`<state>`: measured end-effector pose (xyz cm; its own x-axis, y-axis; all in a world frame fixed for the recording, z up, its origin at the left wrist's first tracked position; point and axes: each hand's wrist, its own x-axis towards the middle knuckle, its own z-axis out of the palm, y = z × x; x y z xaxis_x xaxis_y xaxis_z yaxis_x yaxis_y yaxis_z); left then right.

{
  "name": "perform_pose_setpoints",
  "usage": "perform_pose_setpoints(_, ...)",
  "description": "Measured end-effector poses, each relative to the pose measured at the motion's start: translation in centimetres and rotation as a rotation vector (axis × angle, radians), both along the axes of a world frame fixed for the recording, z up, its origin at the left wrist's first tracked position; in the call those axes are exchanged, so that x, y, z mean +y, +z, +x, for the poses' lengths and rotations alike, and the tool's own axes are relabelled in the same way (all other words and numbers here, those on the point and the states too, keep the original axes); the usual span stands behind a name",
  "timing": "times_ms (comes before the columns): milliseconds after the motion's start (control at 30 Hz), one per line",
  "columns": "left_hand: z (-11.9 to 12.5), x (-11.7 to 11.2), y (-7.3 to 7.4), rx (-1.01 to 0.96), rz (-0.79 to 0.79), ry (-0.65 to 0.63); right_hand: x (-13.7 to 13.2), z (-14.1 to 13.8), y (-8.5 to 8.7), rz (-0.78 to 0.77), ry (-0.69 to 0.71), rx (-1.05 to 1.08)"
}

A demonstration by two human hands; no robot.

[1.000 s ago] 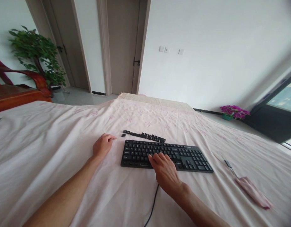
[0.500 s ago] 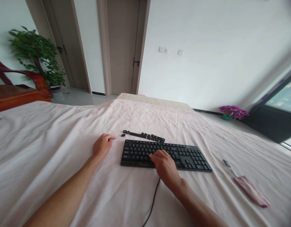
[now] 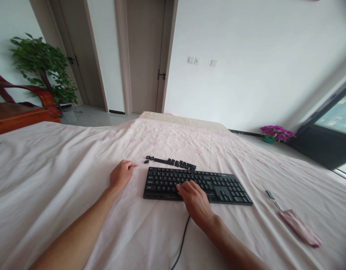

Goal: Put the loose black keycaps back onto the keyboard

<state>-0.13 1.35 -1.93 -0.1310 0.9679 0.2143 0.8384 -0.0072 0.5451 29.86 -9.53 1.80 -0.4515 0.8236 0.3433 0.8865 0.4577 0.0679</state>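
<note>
A black computer keyboard [image 3: 173, 182] lies on the pink cloth, its front row partly bare of keycaps. My right hand [image 3: 195, 200] rests over the middle of its front rows. Thumb and fingers are bent together there, and the fingertips press among the keys; whatever they hold is hidden. To the left of the keyboard, my left hand [image 3: 122, 174] lies on the cloth with the index finger stretched out and nothing in it. Behind the keyboard is a row of loose black keycaps [image 3: 184, 165], including a long space bar [image 3: 162, 161].
A black cable [image 3: 184, 240] runs from beneath my right hand toward me. On the right lie a small tool with a black grip and wire prongs [image 3: 270, 194] and a folded pink cloth [image 3: 299, 228]. A wooden chair [image 3: 26, 108] stands at the left.
My right hand has shifted very slightly left and toward me over the front keys. The left hand and loose keycaps stay in place.
</note>
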Motion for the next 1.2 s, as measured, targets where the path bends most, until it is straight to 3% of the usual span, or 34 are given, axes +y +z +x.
perform_pose_setpoints(433, 0.1, -0.1, 0.1, 0.030, 0.009, 0.003, -1.5, -0.9, -0.3, -0.011, -0.024, -0.215)
perform_pose_setpoints(700, 0.0, -0.2, -0.1, 0.010, 0.016, -0.009, -1.3, 0.7, 1.0, -0.117, -0.066, 0.155)
perform_pose_setpoints(800, -0.1, -0.1, -0.1, 0.007, 0.008, -0.007, 0.5, 1.5, 2.1, -0.113, -0.054, 0.299)
perform_pose_setpoints(933, -0.1, 0.0, -0.1, -0.003, 0.008, -0.012, 5.4, 2.7, 3.4, -0.123, -0.081, 0.416)
perform_pose_setpoints(1200, 0.0, 0.0, 0.1, -0.020, 0.015, -0.024, 14.1, 0.7, 4.1, -0.275, -0.260, 0.285)
